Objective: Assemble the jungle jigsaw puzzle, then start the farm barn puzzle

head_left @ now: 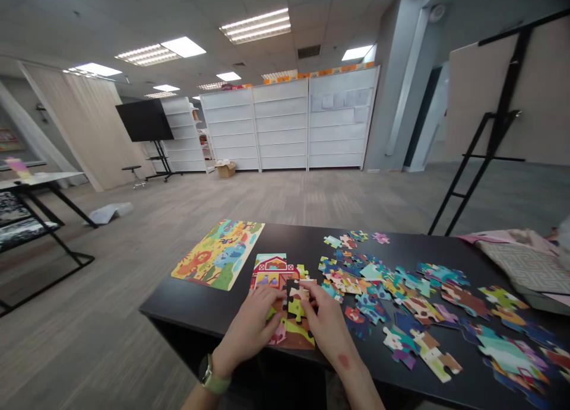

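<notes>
A partly joined jigsaw puzzle (271, 264) with a red barn lies near the table's front edge. My left hand (255, 315) rests on its left side, fingers stretched over the joined pieces, the thumb apart from them. My right hand (327, 316) grips a green and cream puzzle piece (295, 306) at its right edge, over a dark gap in the picture. Whether that piece lies flat or is slightly raised, I cannot tell. My fingers hide parts of the barn picture. Many loose puzzle pieces (371, 308) are spread to the right of my right hand.
A joined animal puzzle (225, 253) lies at the left of the black table (187, 308). A patterned cloth bag (525, 261) is at the right end. Beyond the table stand a black easel (494, 131), white shelving (280, 125) and a screen on a stand (145, 120).
</notes>
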The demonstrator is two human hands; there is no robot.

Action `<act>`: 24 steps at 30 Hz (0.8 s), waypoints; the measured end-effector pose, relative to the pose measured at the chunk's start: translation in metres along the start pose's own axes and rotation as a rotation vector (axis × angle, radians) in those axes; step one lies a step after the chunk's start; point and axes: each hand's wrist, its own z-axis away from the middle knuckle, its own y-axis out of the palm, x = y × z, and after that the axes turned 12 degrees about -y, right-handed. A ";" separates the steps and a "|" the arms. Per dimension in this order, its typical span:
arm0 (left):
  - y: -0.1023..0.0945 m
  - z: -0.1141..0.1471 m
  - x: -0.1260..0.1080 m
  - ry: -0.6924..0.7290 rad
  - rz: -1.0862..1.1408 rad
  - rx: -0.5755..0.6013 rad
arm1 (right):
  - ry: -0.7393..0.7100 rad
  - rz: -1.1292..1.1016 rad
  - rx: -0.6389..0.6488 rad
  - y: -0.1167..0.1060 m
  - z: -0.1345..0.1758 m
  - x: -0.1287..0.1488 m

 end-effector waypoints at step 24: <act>0.011 0.003 0.040 0.075 0.148 -0.372 | 0.316 0.567 -0.613 -0.161 0.087 -0.066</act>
